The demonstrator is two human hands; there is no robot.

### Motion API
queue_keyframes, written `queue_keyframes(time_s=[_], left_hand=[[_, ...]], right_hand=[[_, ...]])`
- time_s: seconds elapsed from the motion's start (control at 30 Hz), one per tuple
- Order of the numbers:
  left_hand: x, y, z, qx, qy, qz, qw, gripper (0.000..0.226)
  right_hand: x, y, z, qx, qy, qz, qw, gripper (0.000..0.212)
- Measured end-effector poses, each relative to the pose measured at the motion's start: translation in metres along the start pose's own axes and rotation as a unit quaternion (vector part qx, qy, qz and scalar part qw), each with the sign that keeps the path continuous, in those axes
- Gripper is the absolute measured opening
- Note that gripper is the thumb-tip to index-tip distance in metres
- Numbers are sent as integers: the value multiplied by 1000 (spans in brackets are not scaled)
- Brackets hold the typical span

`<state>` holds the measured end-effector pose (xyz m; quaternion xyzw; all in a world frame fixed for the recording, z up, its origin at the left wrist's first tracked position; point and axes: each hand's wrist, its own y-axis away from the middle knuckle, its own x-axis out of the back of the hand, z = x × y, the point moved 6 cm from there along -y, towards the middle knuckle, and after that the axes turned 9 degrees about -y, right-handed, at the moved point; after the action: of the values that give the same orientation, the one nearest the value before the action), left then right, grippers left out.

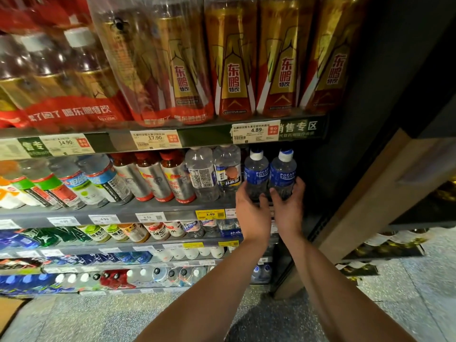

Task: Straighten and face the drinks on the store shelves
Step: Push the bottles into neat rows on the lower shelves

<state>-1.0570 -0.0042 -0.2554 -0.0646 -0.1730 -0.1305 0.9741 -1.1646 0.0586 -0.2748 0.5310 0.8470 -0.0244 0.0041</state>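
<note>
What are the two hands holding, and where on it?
Each grips a blue bottle by its lower body: left hand the left bottle, right hand the right bottle.

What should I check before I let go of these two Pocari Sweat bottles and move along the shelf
1. Left hand grips the left Pocari bottle: ok.
2. Right hand grips the right Pocari bottle: ok.
3. Both blue labels face outward, name readable: ok.
4. Both bottles stand upright, side by side: ok.
5. Bottles pulled flush with the shelf edge: cannot tell, the hands hide their bases.
6. Neighbouring clear bottle faced: not ok, its barcode side shows.
</note>
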Motion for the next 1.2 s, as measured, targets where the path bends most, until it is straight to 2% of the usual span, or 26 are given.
queue_keyframes(time_s=[0.13, 0.33, 0.43, 0.57, 0.7, 0.83, 1.0, 1.07, 1.2], left_hand=[[4, -3, -2, 15, 27, 5, 1000, 51], [28, 6, -14, 6, 24, -6, 1000, 54], [33, 3, -13, -8, 32, -23, 999, 50], [48, 7, -10, -30, 24, -19, 999, 37], [93, 16, -34, -52, -9, 30, 998, 26], [140, 20, -77, -15, -14, 46, 999, 30], [187, 19, -145, 56, -23, 17, 998, 15], [201, 12, -171, 73, -21, 5, 997, 16], [211, -10, -226, 128, -27, -10, 991, 14]], right_hand=[[0, -3, 3, -16, -20, -15, 1000, 71], [-10, 18, 1, -17, 14, -45, 999, 74], [-3, 26, -6, 0, 54, -20, 998, 73], [13, 52, -18, 60, 24, 67, 996, 56], [-9, 92, -5, 88, 47, 36, 994, 37], [-43, 127, 23, 53, 69, -20, 996, 32], [-84, 169, 66, -17, 111, -73, 991, 24], [-100, 176, 83, -50, 112, -79, 989, 18], [-123, 175, 112, -56, 169, -72, 981, 23]])
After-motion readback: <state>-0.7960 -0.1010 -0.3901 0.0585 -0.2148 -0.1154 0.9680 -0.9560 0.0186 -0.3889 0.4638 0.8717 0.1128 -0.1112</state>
